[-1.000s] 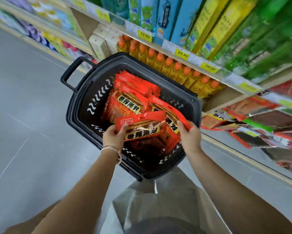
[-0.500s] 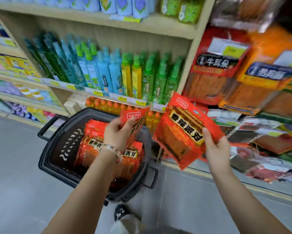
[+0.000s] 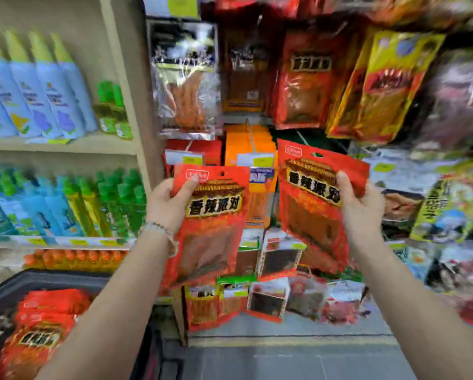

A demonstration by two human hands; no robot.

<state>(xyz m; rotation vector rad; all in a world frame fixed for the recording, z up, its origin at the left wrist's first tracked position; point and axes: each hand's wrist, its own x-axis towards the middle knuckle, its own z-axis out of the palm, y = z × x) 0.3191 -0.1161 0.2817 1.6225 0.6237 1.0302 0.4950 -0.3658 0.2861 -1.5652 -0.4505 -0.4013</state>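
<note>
My left hand [image 3: 167, 202] grips the top left corner of a red snack packet [image 3: 213, 231], thumb across its front. My right hand [image 3: 362, 212] holds a second, matching red snack packet [image 3: 309, 204] by its right edge. Both packets are raised upright in front of a rack of hanging snack bags. A black shopping basket [image 3: 8, 294] sits at the lower left on the floor, with several more of the same red packets [image 3: 41, 325] inside it.
Hanging snack bags [image 3: 306, 78] fill the rack ahead and to the right. Left of a wooden upright [image 3: 131, 105], shelves carry blue and green bottles [image 3: 38, 89] and small orange bottles [image 3: 73, 259]. Grey floor [image 3: 284, 360] lies below the rack.
Both hands lifted a red packet each out of the basket and raised them in front of the snack rack. The view swung up and right, so the basket dropped to the lower left.
</note>
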